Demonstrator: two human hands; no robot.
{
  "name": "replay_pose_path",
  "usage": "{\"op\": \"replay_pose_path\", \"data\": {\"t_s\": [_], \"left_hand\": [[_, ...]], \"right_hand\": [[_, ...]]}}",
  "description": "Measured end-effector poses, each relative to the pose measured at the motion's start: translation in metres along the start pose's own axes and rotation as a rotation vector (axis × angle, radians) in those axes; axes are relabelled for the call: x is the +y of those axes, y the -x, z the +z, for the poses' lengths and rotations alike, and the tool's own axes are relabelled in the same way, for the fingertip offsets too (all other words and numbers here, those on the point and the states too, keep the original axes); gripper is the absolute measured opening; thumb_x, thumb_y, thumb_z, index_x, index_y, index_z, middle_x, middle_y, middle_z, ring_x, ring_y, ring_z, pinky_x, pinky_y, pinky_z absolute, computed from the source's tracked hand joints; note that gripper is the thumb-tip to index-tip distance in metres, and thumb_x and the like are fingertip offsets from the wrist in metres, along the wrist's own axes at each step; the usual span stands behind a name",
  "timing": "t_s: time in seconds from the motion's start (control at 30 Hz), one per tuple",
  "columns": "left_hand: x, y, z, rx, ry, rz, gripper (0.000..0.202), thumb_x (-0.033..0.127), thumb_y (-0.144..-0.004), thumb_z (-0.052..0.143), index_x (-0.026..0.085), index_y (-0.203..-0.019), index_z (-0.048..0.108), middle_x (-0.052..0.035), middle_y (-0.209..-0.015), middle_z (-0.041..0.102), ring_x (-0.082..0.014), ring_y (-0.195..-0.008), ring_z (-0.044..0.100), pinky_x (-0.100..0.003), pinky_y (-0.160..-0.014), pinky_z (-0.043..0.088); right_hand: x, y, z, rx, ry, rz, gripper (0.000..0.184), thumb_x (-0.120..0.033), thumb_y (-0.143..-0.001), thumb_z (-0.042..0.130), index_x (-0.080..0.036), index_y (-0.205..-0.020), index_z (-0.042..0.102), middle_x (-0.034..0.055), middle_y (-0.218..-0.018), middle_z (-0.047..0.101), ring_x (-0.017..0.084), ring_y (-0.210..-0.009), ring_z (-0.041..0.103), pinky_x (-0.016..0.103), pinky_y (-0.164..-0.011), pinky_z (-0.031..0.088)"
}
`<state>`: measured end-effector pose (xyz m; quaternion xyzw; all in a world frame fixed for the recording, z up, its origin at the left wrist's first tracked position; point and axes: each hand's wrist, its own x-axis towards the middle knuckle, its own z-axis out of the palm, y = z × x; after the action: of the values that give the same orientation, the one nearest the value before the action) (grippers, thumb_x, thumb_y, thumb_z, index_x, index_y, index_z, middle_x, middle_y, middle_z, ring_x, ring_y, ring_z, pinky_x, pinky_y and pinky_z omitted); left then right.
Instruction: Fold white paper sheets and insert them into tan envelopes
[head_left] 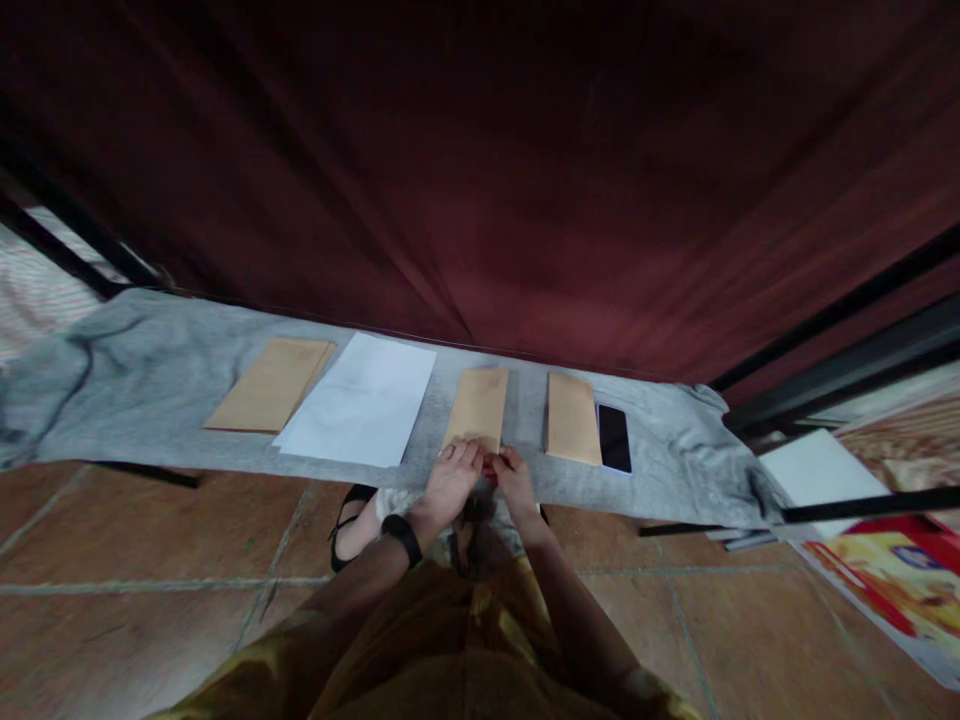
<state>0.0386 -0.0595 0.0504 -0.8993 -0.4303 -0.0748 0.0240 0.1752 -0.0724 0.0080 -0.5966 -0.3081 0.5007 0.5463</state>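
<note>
A brown paper envelope (480,395) lies on the grey cloth in front of me. My left hand (454,483) rests over its near end, with the fingers together and curled at the edge. At the near right corner, my right hand (514,484) pinches the same envelope between thumb and fingers. The fingertips of both hands almost meet, and the envelope's near edge is hidden under them. To the left lies a stack of white paper sheets (364,395). Right of the hands is a pile of brown envelopes (571,415).
More brown envelopes (270,385) lie left of the white sheets. A phone (614,438) sits beside the right pile. The narrow surface is covered by a grey cloth (161,350), with a dark red curtain (487,200) behind. A colourful printed box (900,580) is low at right.
</note>
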Motion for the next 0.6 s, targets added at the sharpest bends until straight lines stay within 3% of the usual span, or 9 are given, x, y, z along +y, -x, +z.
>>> {"op": "replay_pose_path", "data": {"t_s": [0.33,0.6], "left_hand": [[-0.005,0.0,-0.012,-0.022,0.015,0.029,0.022,0.007,-0.096,0.048,0.014,-0.108,0.065,-0.0117,-0.111,0.067,-0.0257,-0.106,0.061,-0.038,-0.092,0.049],[-0.012,-0.002,-0.014,0.001,0.027,0.014,0.018,0.007,-0.094,0.052,0.014,-0.103,0.065,-0.0099,-0.106,0.068,-0.0258,-0.104,0.06,-0.036,-0.088,0.05]], "right_hand": [[-0.009,0.006,0.001,0.057,-0.13,0.07,0.022,-0.039,-0.066,0.067,-0.024,-0.081,0.062,-0.0015,-0.072,0.074,0.015,-0.056,0.065,0.024,-0.053,0.05],[-0.011,0.01,0.0,-0.036,-0.252,0.124,0.034,-0.053,-0.073,0.071,-0.022,-0.085,0.065,0.0029,-0.076,0.076,0.016,-0.06,0.067,0.026,-0.056,0.053]]}}
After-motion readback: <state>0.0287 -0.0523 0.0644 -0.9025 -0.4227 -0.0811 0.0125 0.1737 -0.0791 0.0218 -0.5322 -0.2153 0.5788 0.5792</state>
